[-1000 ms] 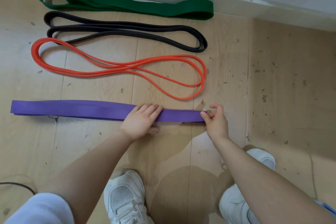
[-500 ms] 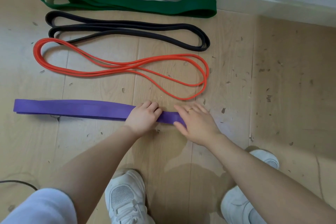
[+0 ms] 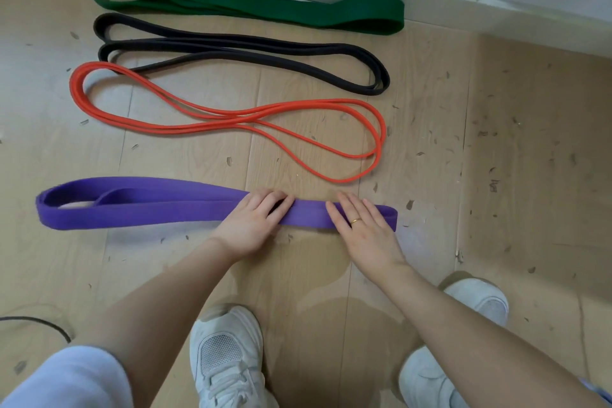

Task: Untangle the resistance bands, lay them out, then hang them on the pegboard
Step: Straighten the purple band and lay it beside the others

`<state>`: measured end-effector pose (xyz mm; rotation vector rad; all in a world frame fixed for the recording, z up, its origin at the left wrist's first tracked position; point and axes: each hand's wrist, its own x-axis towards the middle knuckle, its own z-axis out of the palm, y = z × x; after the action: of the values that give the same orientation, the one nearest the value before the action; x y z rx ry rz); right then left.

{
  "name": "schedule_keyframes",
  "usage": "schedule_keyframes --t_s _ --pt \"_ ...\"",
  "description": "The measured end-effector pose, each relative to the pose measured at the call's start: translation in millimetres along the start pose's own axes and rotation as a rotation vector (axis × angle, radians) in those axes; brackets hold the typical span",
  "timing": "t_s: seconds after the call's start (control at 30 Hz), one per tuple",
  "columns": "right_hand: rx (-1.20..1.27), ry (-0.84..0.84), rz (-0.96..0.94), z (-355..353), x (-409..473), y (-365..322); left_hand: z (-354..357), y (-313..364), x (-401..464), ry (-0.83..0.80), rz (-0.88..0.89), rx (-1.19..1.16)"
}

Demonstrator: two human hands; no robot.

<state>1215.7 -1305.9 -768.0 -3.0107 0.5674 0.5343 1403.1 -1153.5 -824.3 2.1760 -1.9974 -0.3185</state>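
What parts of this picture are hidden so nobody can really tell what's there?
- Head view: the purple band is covered partway by the left hand and right hand.
- Head view: the green band has its far loops cut off by the top edge.
- Head view: no pegboard shows anywhere.
- Head view: the dark cable runs off the left edge.

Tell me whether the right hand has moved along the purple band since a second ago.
Yes. The right hand left its pinch at the purple band's right end and now lies flat, shifted slightly left, under the orange band's right loop.
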Motion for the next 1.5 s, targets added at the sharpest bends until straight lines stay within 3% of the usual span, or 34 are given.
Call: schedule_keyframes --t_s 0.1,0.23,0.37,0.6,0.77,0.93,1.0,1.1,1.23,1.4,1.5 --pt "0.036 -0.099 0.043 0.7 4.4 1.4 -2.3 -3.1 2.4 0.011 -0.042 0.003" --pt "0.056 -0.106 0.022 -3.6 15.7 24.3 -6.0 -21.5 -5.3 -0.021 -0.156 -0.007" --pt "0.010 -0.133 -0.012 10.2 19.3 29.6 -6.6 -30.1 -6.1 -0.083 -0.033 0.009" --pt "-0.017 -0.154 0.066 26.2 17.8 17.5 -6.6 -33.2 -2.3 -0.182 -0.029 0.002" --pt "-0.072 -0.072 0.074 20.5 16.3 14.4 -24.5 -28.0 -10.6 0.030 -0.121 0.096" --pt "-0.297 -0.175 0.110 -2.8 21.5 -13.3 -44.3 -17.9 -75.1 0.205 -0.460 0.245" --pt "-0.305 -0.269 0.165 -15.3 28.3 -31.7 -52.1 -17.9 -97.5 0.133 -0.596 0.251" --pt "-0.235 -0.274 0.229 -38.3 34.9 -60.0 -64.0 -31.4 -112.2 0.066 -0.752 0.212" --pt "-0.160 -0.268 0.148 -33.8 28.9 -71.2 -81.8 -63.2 -104.1 0.050 -0.791 0.191" --pt "-0.173 -0.261 0.144 -44.9 42.3 -79.8 -82.1 -96.1 -109.0 -0.283 -0.866 0.021" --pt "-0.162 -0.296 0.115 -51.4 44.4 -80.8 -71.8 -96.4 -119.2 -0.359 -0.860 -0.009"
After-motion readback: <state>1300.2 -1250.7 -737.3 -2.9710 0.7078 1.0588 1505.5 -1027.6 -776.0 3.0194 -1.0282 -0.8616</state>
